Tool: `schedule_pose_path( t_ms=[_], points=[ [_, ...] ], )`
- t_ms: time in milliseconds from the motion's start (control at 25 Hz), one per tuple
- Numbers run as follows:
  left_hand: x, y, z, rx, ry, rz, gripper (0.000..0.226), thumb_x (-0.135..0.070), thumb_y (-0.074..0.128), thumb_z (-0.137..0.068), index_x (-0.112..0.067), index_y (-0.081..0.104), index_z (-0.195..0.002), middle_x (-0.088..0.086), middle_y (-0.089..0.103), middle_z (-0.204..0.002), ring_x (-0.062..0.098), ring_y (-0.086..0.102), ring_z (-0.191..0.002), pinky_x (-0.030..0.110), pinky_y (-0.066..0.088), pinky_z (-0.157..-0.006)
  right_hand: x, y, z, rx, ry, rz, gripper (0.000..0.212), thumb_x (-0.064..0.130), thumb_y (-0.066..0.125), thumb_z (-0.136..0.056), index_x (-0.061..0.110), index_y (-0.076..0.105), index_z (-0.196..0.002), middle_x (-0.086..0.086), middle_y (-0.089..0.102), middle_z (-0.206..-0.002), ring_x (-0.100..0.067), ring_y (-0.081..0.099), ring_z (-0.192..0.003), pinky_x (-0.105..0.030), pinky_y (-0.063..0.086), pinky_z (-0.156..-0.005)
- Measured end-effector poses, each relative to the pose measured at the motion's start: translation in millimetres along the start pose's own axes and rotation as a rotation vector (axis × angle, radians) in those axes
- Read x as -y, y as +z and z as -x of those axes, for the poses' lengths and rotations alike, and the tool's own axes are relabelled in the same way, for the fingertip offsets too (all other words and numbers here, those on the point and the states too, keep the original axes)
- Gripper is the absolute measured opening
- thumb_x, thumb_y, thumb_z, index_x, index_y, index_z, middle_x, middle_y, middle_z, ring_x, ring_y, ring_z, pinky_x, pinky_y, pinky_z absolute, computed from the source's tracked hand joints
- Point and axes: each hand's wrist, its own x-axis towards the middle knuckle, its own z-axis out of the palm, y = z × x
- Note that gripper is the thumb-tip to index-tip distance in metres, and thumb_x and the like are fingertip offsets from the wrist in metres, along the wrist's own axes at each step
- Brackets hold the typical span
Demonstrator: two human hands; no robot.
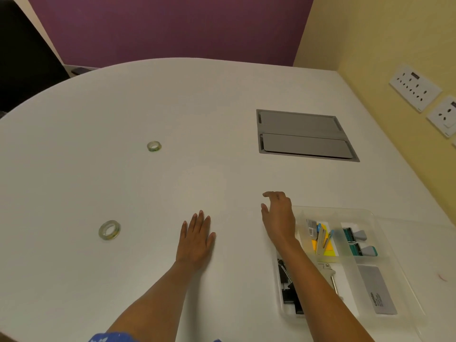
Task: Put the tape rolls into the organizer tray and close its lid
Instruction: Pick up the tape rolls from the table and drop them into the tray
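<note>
The table (172,114) was smooth, matte and white, with a rounded far edge, and a grey rectangular hatch (306,135) of two flat panels was set flush in it on the right. Two tape rolls lay flat on the table, their holes facing up: the nearer roll (109,230), a ring of clear glossy tape with a greenish-yellow edge, lay well left of the left hand, and the farther roll (154,146), smaller in view, lay well beyond it. The organizer tray (365,213) stood at the right near corner, made from clear plastic, rectangular with rounded corners, its long axis running from near to far and tilted a little (the dividers made several compartments). Inside were black binder clips (286,287), yellow notes (325,243), teal clips (357,243) and a grey card (376,290). The left hand (196,238) lay palm down on the table, fingers straight and nearly together, holding nothing. The right hand (278,215) hovered beside the tray's far left corner, fingers loosely curled and apart, empty.
</note>
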Motion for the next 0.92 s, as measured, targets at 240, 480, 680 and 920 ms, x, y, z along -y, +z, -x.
schedule_pose_path(
  t_ms=[240, 480, 680, 920],
  points=[
    [60, -46, -29, -0.08, -0.028, -0.035, 0.053, -0.039, 0.021, -0.102, -0.023, 0.01, -0.151, -0.003, -0.002, -0.162, 0.013, -0.005, -0.149, 0.036, -0.009, -0.12, 75, 37, -18, 0.054, -0.054, 0.052, 0.033, 0.018, 0.054, -0.097, 0.017, 0.053, -0.13, -0.003, 0.051, -0.134, -0.019, 0.047, -0.122, -0.03, 0.051, -0.084],
    [147, -98, -72, -0.089, -0.057, -0.075, 0.053, -0.038, 0.02, -0.102, -0.022, 0.01, -0.151, -0.001, -0.001, -0.162, 0.014, -0.004, -0.149, 0.038, -0.007, -0.121, 170, 92, -48, 0.138, -0.091, 0.082, 0.036, 0.018, 0.052, -0.098, 0.018, 0.05, -0.133, -0.003, 0.049, -0.137, -0.019, 0.046, -0.124, -0.031, 0.051, -0.088],
    [208, -126, -112, -0.086, -0.072, -0.089, 0.053, -0.037, 0.02, -0.103, -0.021, 0.009, -0.152, 0.001, -0.002, -0.162, 0.016, -0.005, -0.15, 0.04, -0.006, -0.122, 236, 139, -89, 0.177, -0.114, 0.099, 0.036, 0.018, 0.052, -0.098, 0.016, 0.048, -0.134, -0.006, 0.049, -0.137, -0.021, 0.046, -0.125, -0.032, 0.05, -0.088],
    [259, -131, -161, -0.059, -0.071, -0.062, 0.053, -0.037, 0.019, -0.102, -0.02, 0.007, -0.152, 0.001, -0.003, -0.162, 0.016, -0.005, -0.149, 0.04, -0.006, -0.122, 293, 194, -151, 0.243, -0.106, 0.121, 0.042, 0.019, 0.054, -0.096, 0.014, 0.044, -0.137, -0.008, 0.047, -0.137, -0.025, 0.045, -0.125, -0.035, 0.048, -0.092]
  ],
)
